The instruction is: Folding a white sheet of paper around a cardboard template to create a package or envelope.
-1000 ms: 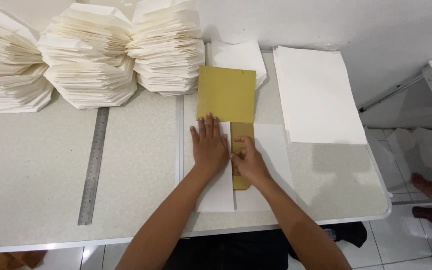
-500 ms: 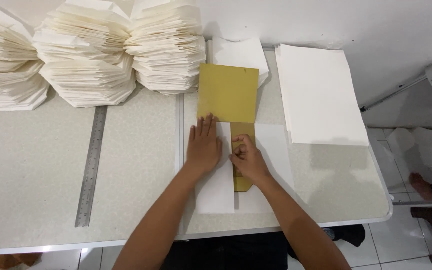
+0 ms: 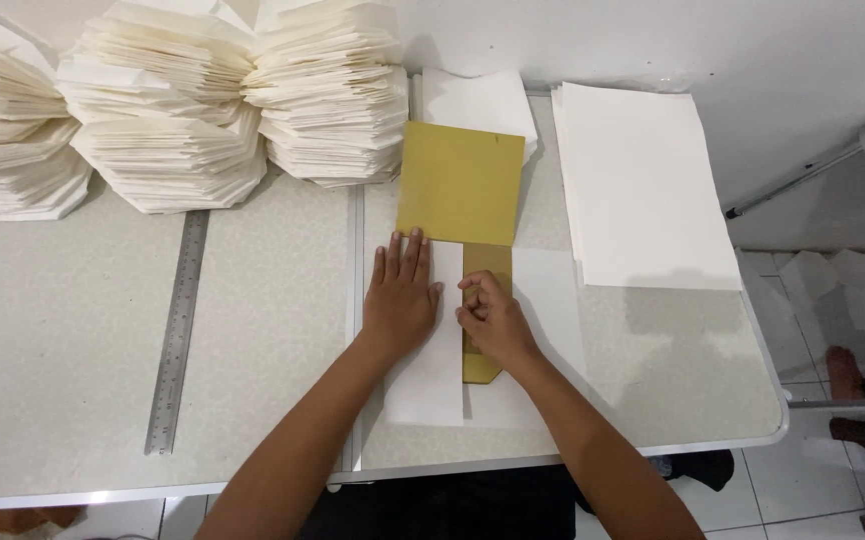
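A white sheet of paper [image 3: 553,300] lies on the table with its left side folded over a mustard-yellow card template [image 3: 461,182]. My left hand [image 3: 401,295] lies flat, fingers spread, on the folded left flap [image 3: 431,380]. My right hand [image 3: 488,320] has its fingers curled and presses on the narrow yellow strip [image 3: 481,372] of the template beside the fold. The wide square part of the template sticks out beyond the sheet, toward the far side.
Three tall fanned stacks of folded white paper [image 3: 168,120] stand at the back left. A steel ruler [image 3: 179,330] lies left of my arms. A pile of flat white sheets [image 3: 643,190] sits at the right. The table edge [image 3: 773,400] drops to a tiled floor.
My hands have stayed on the fold; the right hand's fingers have shifted slightly along the yellow strip. The view has moved a little.
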